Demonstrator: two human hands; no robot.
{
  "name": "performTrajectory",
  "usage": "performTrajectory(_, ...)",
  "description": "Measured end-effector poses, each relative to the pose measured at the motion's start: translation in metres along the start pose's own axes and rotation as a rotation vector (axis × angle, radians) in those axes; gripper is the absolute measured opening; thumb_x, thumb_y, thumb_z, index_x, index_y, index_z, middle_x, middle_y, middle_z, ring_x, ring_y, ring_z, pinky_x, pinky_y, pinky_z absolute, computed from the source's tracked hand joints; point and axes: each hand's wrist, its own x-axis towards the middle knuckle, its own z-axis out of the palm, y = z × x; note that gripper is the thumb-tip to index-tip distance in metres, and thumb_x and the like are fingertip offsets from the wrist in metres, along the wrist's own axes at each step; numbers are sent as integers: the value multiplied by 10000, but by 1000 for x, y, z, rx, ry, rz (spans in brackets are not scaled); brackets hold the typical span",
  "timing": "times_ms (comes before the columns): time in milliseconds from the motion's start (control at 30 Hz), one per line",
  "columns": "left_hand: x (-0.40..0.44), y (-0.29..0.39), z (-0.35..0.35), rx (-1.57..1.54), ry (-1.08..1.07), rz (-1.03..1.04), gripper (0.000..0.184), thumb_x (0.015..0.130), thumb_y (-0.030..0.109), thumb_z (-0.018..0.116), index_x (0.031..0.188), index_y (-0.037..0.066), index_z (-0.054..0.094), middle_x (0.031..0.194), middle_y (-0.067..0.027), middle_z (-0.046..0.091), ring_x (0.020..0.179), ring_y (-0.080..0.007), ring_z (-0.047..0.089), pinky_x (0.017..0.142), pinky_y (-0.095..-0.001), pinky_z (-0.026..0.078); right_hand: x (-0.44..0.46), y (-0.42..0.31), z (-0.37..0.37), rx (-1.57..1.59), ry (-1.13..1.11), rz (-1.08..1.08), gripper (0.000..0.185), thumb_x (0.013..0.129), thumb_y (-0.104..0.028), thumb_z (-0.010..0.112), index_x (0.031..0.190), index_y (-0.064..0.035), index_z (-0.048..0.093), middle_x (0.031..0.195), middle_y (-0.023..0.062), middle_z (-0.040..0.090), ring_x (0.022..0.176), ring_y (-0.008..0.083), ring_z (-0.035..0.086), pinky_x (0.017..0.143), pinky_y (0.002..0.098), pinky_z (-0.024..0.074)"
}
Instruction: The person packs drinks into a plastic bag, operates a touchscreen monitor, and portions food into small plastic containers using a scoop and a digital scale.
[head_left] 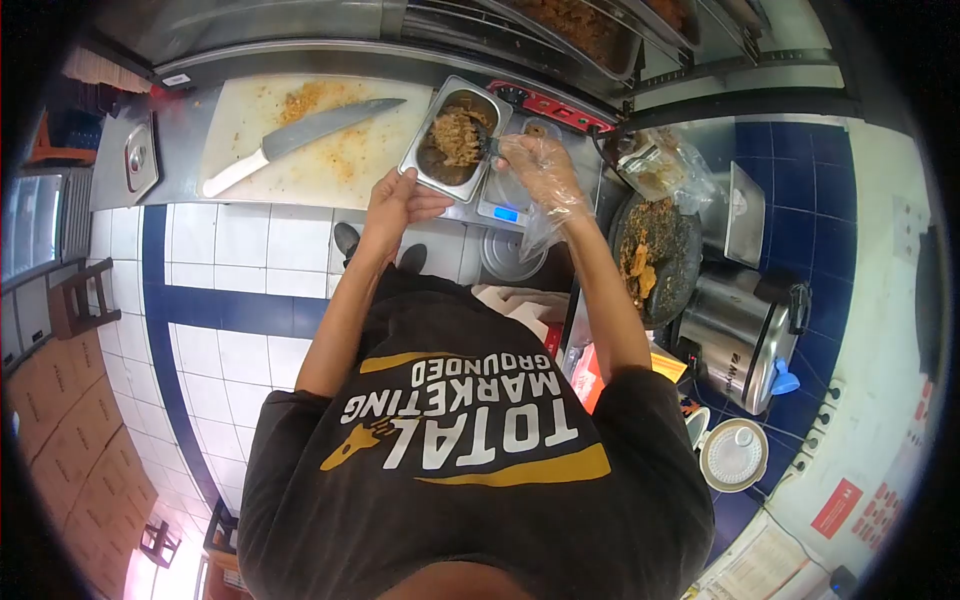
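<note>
My left hand (400,208), bare, grips the near left edge of a metal container (410,160). Chopped brown food (458,135) lies inside the container. My right hand (540,165), in a loose clear plastic glove, is closed on the handle of a dark utensil (489,147) whose end reaches into the container's right side. Beneath the right hand is a scale (507,213) with a lit blue display. Left of the container, a large knife (320,130) with a white handle lies on a white cutting board (235,135) with food crumbs.
A metal lid (140,160) is at the far left of the counter. A dark stone mortar (675,240) with food residue stands right of my right forearm, near a plastic bag (675,175) and a steel appliance (730,330). Trays of food (575,25) sit above the counter.
</note>
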Motion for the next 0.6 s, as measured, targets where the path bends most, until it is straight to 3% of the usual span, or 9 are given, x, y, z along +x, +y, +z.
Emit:
performTrajectory(100, 2, -2, 0, -2, 0, 5, 306, 1094, 318, 429, 1134, 25, 507, 956, -212, 718, 879, -286, 754, 748, -345, 610, -3, 4, 3, 66, 10, 32, 330, 986, -321, 667, 1089, -13, 720, 860, -5, 715, 870, 90, 620, 824, 256, 482)
performTrajectory(233, 3, -4, -2, -16, 1, 8, 305, 1090, 307, 440, 1129, 14, 512, 948, -206, 711, 877, -292, 752, 776, -351, 620, -5, 32, 7, 377, 38, 93, 337, 964, -239, 711, 1162, 30, 668, 1011, 65, 709, 916, 139, 657, 855, 277, 524)
performTrajectory(400, 4, -5, -1, -15, 16, -6, 308, 1089, 312, 442, 1127, 16, 518, 945, -204, 713, 872, -287, 753, 773, -344, 618, -39, 3, -6, 641, 119, 242, 341, 944, -188, 734, 1175, 45, 641, 1109, 90, 671, 957, 171, 674, 901, 295, 555)
performTrajectory(467, 3, -5, -1, -12, 27, -8, 311, 1089, 313, 444, 1136, 16, 522, 945, -202, 714, 873, -284, 753, 772, -342, 617, -56, -4, -15, 667, 247, 241, 328, 950, -210, 726, 1176, 17, 652, 1022, 44, 680, 885, 127, 657, 795, 253, 543)
performTrajectory(600, 2, -5, -2, -31, 14, 10, 324, 1088, 314, 447, 1174, 13, 529, 936, -193, 717, 875, -278, 755, 767, -337, 619, -79, 18, -44, 536, 233, 328, 313, 958, -242, 714, 1173, -19, 675, 938, -4, 674, 791, 70, 597, 676, 209, 471)
